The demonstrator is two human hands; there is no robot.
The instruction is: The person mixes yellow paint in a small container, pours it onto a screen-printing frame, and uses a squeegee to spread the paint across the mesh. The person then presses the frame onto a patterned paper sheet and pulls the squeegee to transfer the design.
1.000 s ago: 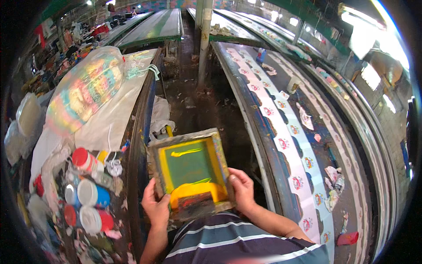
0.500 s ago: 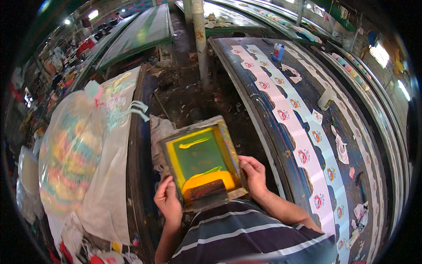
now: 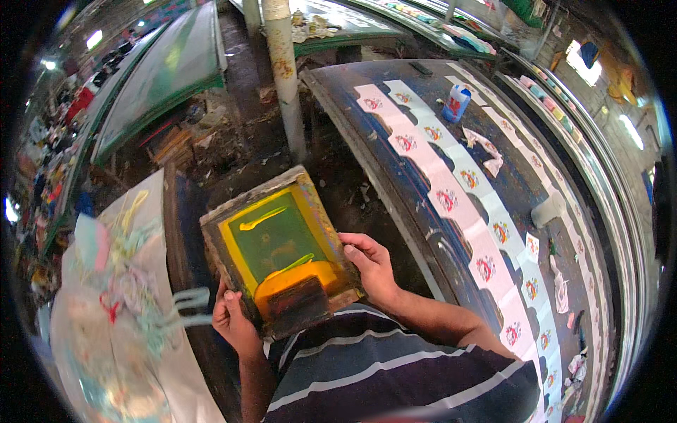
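Observation:
Between my two hands is a screen-printing frame [image 3: 285, 243], tilted up in front of my striped shirt. Its mesh is green with a yellow border, and a pool of orange-yellow ink lies at the near end. A dark squeegee [image 3: 297, 307] rests in that ink. My left hand [image 3: 235, 321] grips the frame's lower left side, thumb on top. On its right side, my right hand [image 3: 371, 268] pinches the edge; the fingers beneath are hidden.
To the right, a long dark table [image 3: 352, 74] carries pink fabric strips [image 3: 431, 173] and light-blue strips [image 3: 451, 155] with printed motifs. A blue bottle [image 3: 457, 103] and a whitish container [image 3: 548, 211] stand there. A rusty post [image 3: 284, 77] rises ahead. Bagged cloth lies left.
The view has swung to the right and the frame sits further left in it, more tilted. Both hands keep hold of the frame.

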